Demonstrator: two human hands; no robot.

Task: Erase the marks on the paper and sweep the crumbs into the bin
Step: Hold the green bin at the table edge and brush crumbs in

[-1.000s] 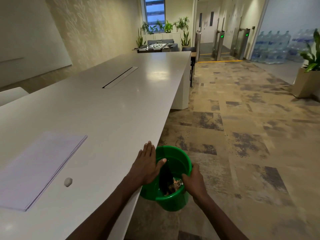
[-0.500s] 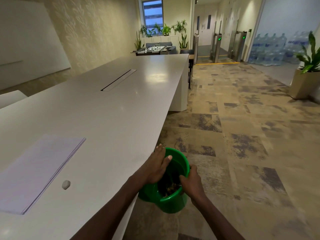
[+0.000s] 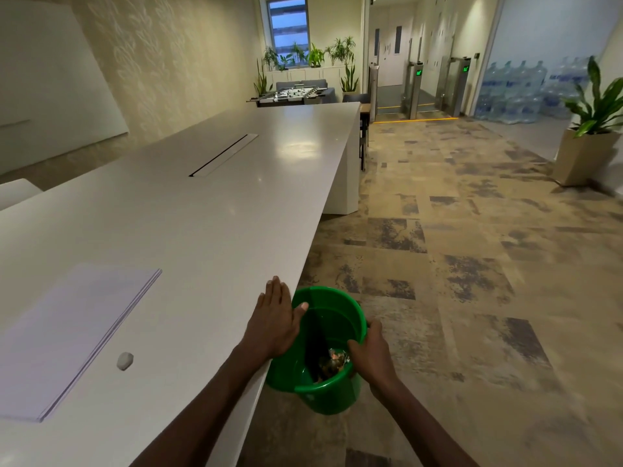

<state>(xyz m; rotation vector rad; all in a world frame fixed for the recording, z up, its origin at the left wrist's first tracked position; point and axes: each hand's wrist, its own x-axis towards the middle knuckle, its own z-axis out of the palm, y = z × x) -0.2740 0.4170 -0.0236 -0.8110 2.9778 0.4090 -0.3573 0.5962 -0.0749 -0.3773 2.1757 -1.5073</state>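
Both hands are at the worktop [image 3: 188, 230] edge: the left hand [image 3: 273, 323] lies flat with fingers straight and together, its thumb reaching over the rim of the bin [image 3: 323, 396], while the right hand [image 3: 372, 355] grips the bin's near rim, fingers curled over it, holding it just below the edge. The bin hangs beside the worktop, not on the floor, with some crumpled waste visible inside. The paper [image 3: 67, 332] lies well to the left on the worktop, and the eraser [image 3: 125, 361] sits just beside its near edge. Crumbs are too small to make out on the pale surface, so how much remains to sweep cannot be told. The likely step is the sweep off the edge. The risk is that the bin's mouth sits too far out or tilts in the one-handed grip, so crumbs drop between edge and rim onto the carpet [image 3: 472, 281]. A fast sweep could also scatter them past the rim.
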